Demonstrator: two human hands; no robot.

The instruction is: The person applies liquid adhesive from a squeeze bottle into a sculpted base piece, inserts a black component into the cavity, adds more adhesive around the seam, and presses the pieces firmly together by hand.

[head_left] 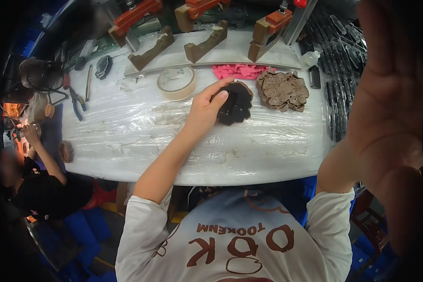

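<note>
My left hand is closed on a black piece with a scalloped brown rim, held by its left edge just over the plastic-covered table. The thumb lies on its dark, hollow-looking face. My right hand is raised close to the camera at the right, blurred, palm showing and fingers stretched upward, with nothing seen in it. Right of the held piece lies a brown, flower-like cluster, and behind it a bunched pink cloth.
Orange clamps with shaped brown blocks stand along the back. A tape roll, pliers and a small brown piece lie to the left. Dark glossy parts fill the right side. A co-worker sits at far left.
</note>
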